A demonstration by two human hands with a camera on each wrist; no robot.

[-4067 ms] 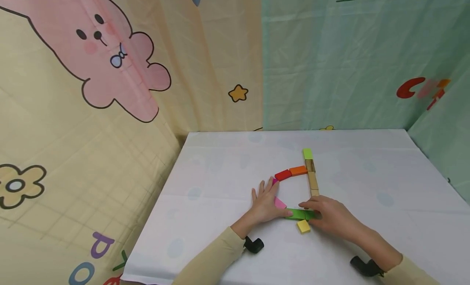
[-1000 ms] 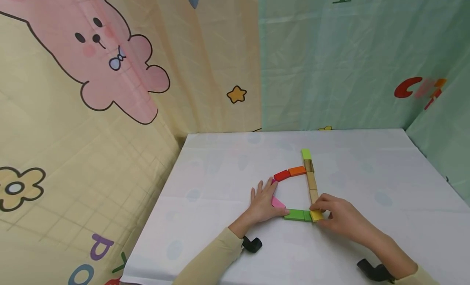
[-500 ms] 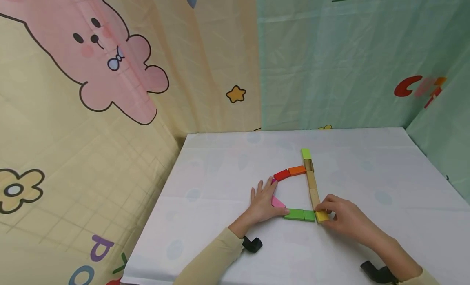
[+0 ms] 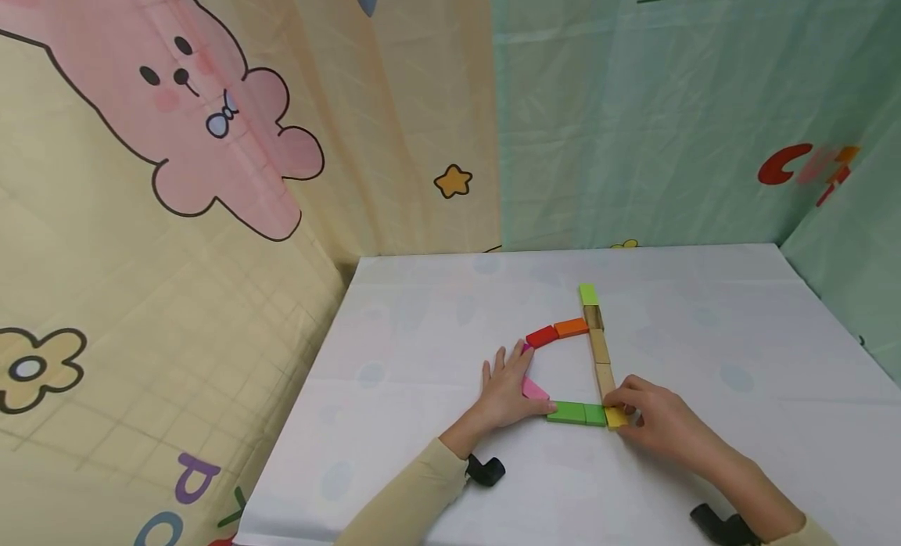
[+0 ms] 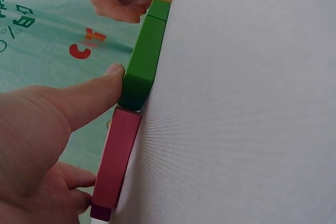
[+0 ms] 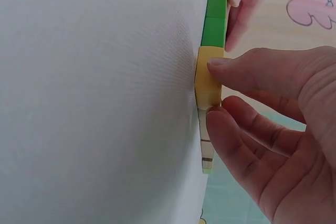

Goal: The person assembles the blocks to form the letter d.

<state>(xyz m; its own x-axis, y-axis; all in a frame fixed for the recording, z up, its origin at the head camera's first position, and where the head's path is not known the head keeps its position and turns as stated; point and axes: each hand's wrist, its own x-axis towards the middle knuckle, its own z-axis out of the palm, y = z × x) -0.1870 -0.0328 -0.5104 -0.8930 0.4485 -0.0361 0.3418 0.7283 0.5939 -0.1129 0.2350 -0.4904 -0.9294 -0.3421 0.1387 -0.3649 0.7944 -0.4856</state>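
My right hand [image 4: 665,417] pinches a yellow block [image 6: 207,85] between thumb and fingertips. In the head view this block sits at the right end of two green blocks [image 4: 568,412], below the near end of a row of plain wooden blocks [image 4: 601,366]. My left hand [image 4: 504,393] lies with fingers spread over the left side of the block outline. Its thumb touches the longer green block [image 5: 142,59], and other fingers are beside a pink block [image 5: 118,156]. Part of the pink side is hidden under that hand.
A red block [image 4: 541,336] and an orange block [image 4: 571,327] form the outline's upper side. At the far end of the wooden row lies a light green block [image 4: 588,294]. Everything rests on a white-covered table [image 4: 422,311], with printed curtains [image 4: 422,100] behind.
The yellow block lay below the green blocks; my right hand has brought it to their right end, shifting it slightly right in the last second. My left hand has stayed in place.
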